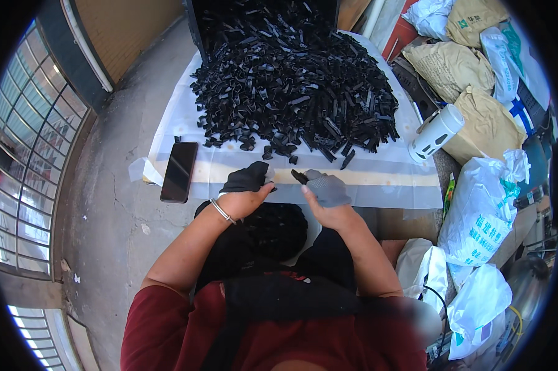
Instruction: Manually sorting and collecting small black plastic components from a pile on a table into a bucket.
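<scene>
My right hand, in a grey glove that leaves the thumb bare, pinches a short black plastic piece. Opposite it, my left hand wears a black and grey glove and a silver bracelet. Its thumb and fingers are pressed together, with a dark bit at the tips too small to name. Both hands are over the near edge of a table covered with a white sheet. Just beyond them spreads a large heap of small black plastic pieces, some clip-shaped, others like narrow strips.
Below my hands, more black pieces lie between my knees. A dark phone lies at the table's left edge; a white cylinder with dark slots stands right. Stuffed sacks crowd the right side. A barred window is left.
</scene>
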Available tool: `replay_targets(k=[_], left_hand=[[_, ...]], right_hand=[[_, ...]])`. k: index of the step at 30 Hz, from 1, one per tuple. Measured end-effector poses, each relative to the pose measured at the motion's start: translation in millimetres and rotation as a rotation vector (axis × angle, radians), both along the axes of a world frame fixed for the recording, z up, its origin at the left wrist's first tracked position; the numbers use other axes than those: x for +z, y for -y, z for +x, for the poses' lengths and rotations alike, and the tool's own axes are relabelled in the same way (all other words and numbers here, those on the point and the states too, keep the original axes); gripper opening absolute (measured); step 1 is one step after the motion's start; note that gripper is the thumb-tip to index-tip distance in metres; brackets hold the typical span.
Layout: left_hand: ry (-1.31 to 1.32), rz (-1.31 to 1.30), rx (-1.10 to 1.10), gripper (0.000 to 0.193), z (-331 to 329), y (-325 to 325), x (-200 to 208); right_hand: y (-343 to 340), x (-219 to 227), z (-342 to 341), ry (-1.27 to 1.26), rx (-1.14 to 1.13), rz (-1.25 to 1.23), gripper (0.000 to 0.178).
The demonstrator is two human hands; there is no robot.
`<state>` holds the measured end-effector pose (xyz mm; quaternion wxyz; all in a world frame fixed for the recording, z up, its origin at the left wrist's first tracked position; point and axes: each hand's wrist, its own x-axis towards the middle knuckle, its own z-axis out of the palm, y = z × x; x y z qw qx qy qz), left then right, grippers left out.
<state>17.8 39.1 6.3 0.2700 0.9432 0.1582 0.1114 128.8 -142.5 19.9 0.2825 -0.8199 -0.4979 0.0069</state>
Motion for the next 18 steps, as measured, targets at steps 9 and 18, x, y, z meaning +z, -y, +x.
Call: replay_targets(k=[9,18], left_hand=[[-0.164,-0.680,-0.006,0.052,-17.4,21.4,7.1],[0.069,-0.940,0.081,0.045,-26.2,27.7,2.0]], right_hand=[[-8.4,-1.8,-31.3,-0.075,0.133,0.192,0.025],[2.7,3.5,-32.4,0.010,0.078,0.345,0.024]])
